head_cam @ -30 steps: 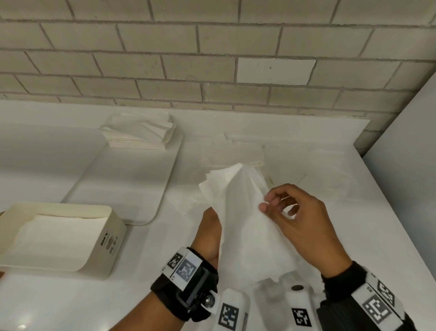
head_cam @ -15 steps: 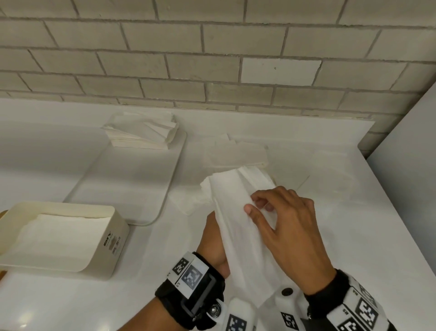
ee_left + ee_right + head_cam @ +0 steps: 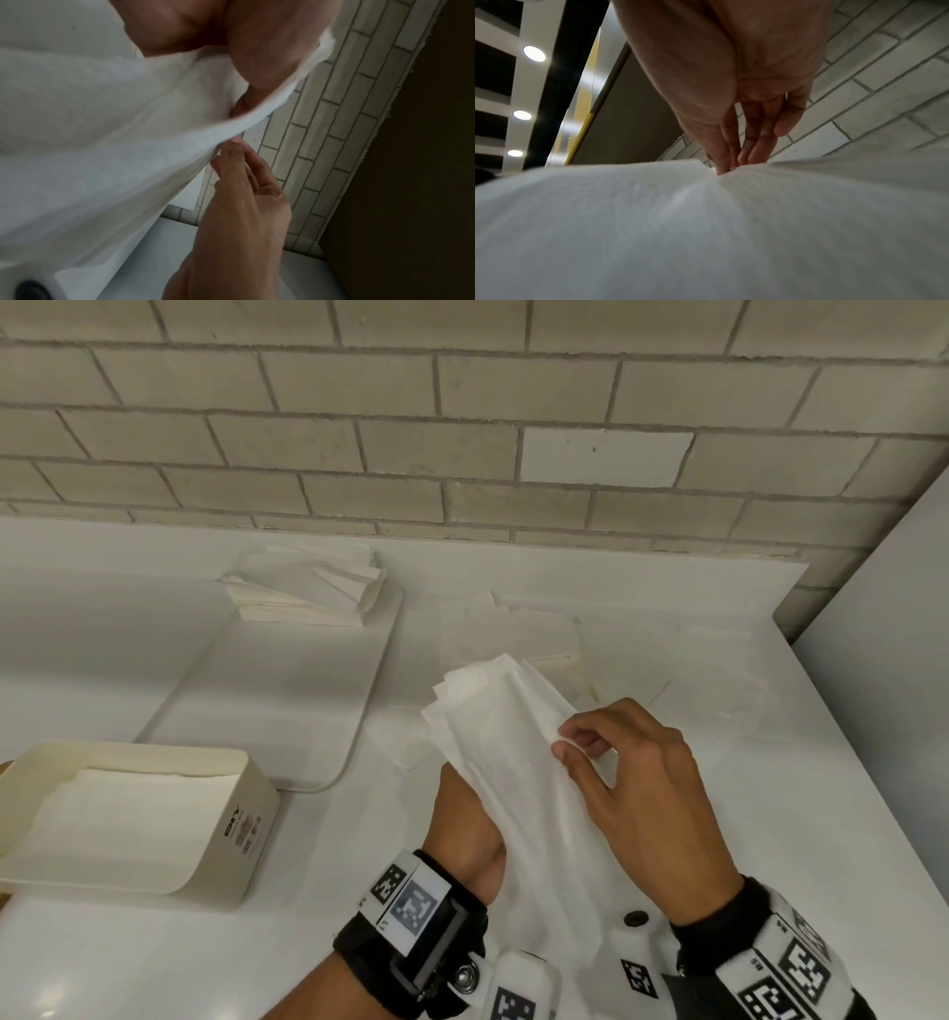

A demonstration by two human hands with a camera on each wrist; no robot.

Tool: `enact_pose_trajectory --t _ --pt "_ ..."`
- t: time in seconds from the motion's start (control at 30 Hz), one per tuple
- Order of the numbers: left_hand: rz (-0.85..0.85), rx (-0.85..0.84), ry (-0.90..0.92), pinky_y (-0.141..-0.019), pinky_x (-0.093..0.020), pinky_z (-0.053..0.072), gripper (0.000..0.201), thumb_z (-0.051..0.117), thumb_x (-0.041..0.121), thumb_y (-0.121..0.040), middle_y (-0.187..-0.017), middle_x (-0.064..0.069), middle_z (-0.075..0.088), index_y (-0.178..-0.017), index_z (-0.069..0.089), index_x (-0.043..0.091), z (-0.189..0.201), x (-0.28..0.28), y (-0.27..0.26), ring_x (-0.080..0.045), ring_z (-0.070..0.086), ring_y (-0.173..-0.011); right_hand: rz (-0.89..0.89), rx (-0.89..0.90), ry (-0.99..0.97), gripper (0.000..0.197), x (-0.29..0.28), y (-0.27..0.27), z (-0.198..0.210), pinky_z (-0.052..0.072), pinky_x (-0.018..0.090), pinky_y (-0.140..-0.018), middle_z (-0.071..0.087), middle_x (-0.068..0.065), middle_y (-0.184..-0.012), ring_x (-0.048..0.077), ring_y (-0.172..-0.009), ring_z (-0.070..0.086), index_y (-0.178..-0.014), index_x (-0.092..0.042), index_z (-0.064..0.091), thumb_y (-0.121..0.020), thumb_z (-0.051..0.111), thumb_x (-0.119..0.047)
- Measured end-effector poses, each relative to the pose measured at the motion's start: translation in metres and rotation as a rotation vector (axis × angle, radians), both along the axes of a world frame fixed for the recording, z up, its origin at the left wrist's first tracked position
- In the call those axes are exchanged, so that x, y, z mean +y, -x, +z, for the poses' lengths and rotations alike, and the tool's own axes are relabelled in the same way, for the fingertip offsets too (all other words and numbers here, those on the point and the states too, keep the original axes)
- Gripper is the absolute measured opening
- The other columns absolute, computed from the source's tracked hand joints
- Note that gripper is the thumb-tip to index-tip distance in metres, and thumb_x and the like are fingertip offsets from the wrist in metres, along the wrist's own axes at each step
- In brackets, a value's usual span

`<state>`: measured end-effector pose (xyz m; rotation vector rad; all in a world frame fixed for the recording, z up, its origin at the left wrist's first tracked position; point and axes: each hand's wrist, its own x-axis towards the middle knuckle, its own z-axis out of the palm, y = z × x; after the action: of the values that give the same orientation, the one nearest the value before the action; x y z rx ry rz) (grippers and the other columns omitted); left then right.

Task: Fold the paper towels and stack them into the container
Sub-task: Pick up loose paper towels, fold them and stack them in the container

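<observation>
— White counter (image 3: pixel 719 814) under a pale brick wall (image 3: pixel 359 428); where is the paper towel (image 3: pixel 518 778)?
— Centre of the frame, raised off the counter between 2 hands.
— How do they hold it?
— The right hand (image 3: pixel 642 793) pinches its right edge with thumb and fingertips; the left hand (image 3: pixel 464 819) grips it from beneath, thumb on top.
— And the container (image 3: pixel 226 834)?
— Lower left, towels lying inside. 1 stack (image 3: pixel 308 588) sits upper left on a tray (image 3: pixel 267 701).

Paper towel (image 3: pixel 513 762) white; container (image 3: pixel 226 834) cream; wall (image 3: pixel 462 428) grey-beige brick; wristbands (image 3: pixel 411 906) black, black-white square markers.
</observation>
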<state>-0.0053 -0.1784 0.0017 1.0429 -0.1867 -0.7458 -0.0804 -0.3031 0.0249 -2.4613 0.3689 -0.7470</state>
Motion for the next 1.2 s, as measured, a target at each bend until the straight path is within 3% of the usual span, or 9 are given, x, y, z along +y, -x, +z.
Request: enact_pose_trajectory --t 0.13,0.23,0.33,0.47,0.57,0.7,0.77,0.9,1.2 --pt "0.011 0.004 -0.055 -0.084 -0.044 0.056 0.033 0.078 0.038 -0.055 -0.090 -0.014 0.071 -0.079 0.073 0.016 0.000 0.000 0.001 -0.026 0.069 -0.085 0.006 0.011 0.065 0.005 -0.002 0.002 -0.001 0.052 0.031 -0.074 0.064 -0.011 -0.083 0.009 -0.070 0.063 -0.092 -0.021 0.069 -0.088 0.072 -0.019" --pt "0.000 -0.002 -0.069 -0.077 -0.038 0.056 0.009 0.077 0.022 -0.078 -0.083 -0.008 0.072 -0.068 0.076 0.023 -0.003 -0.001 0.001 -0.023 0.069 -0.081 0.014 0.019 0.084 0.002 -0.003 0.003 -0.004 0.053 0.031 -0.068 0.065 -0.009 -0.082 0.015 -0.067 0.063 -0.091 -0.020 0.069 -0.091 0.067 -0.019" --pt "-0.017 -0.028 -0.089 -0.068 -0.031 0.057 0.032 0.068 0.012 -0.092 -0.076 -0.003 0.072 -0.064 0.075 0.026 -0.004 -0.002 0.001 -0.017 0.069 -0.074 0.013 0.045 0.079 0.008 -0.003 0.003 -0.005 0.054 0.035 -0.066 0.064 -0.008 -0.084 0.018 -0.068 0.062 -0.095 -0.020 0.068 -0.094 0.059 -0.021" --pt "0.037 -0.047 -0.102 -0.073 -0.035 0.059 0.004 0.074 0.017 -0.086 -0.090 -0.010 0.074 -0.087 0.073 0.013 -0.002 0.001 0.000 -0.024 0.071 -0.083 0.027 0.021 -0.007 0.010 -0.005 0.006 0.000 0.052 0.023 -0.073 0.062 -0.012 -0.087 0.008 -0.076 0.061 -0.094 -0.021 0.066 -0.095 0.061 -0.013" --pt "0.060 -0.098 -0.152 -0.079 -0.036 0.060 0.022 0.071 0.022 -0.091 -0.108 -0.013 0.075 -0.109 0.069 0.009 -0.005 0.005 -0.007 -0.026 0.072 -0.098 0.102 -0.031 -0.245 0.009 -0.006 0.014 0.024 0.045 0.010 -0.082 0.063 -0.012 -0.094 0.006 -0.095 0.062 -0.092 -0.021 0.068 -0.093 0.065 -0.013" --pt "0.112 -0.156 -0.218 -0.070 -0.029 0.057 0.011 0.065 0.019 -0.095 -0.091 -0.002 0.077 -0.101 0.070 0.012 -0.005 0.012 -0.019 -0.015 0.074 -0.086 0.352 -0.017 -0.822 0.016 -0.021 0.026 0.051 0.049 0.030 -0.092 0.065 0.007 -0.098 0.021 -0.099 0.063 -0.095 -0.008 0.068 -0.088 0.064 -0.022" --pt "0.111 -0.136 -0.236 -0.075 -0.033 0.059 0.016 0.065 0.013 -0.094 -0.095 -0.002 0.078 -0.109 0.071 0.011 -0.002 0.015 -0.022 -0.016 0.075 -0.089 0.311 0.016 -0.768 0.014 -0.026 0.028 0.052 0.049 0.031 -0.083 0.063 0.010 -0.095 0.029 -0.086 0.060 -0.098 -0.010 0.063 -0.092 0.060 -0.023" --pt "0.057 -0.061 -0.211 -0.091 -0.043 0.058 0.027 0.067 0.011 -0.092 -0.111 -0.008 0.077 -0.119 0.069 0.011 0.004 0.015 -0.020 -0.027 0.073 -0.104 0.181 0.055 -0.565 0.007 -0.020 0.023 0.034 0.030 0.016 -0.048 0.055 0.005 -0.079 0.011 -0.053 0.035 -0.099 -0.018 0.055 -0.101 0.050 -0.022" --pt "-0.049 0.115 -0.058 -0.100 -0.039 0.051 0.042 0.042 0.041 -0.101 -0.124 -0.006 0.073 -0.126 0.066 0.018 0.013 0.011 0.002 -0.021 0.069 -0.115 0.080 -0.005 -0.475 0.029 -0.002 0.009 0.007 0.045 0.013 -0.067 0.054 -0.019 -0.104 0.007 -0.085 0.058 -0.115 -0.037 0.047 -0.100 0.049 -0.012"
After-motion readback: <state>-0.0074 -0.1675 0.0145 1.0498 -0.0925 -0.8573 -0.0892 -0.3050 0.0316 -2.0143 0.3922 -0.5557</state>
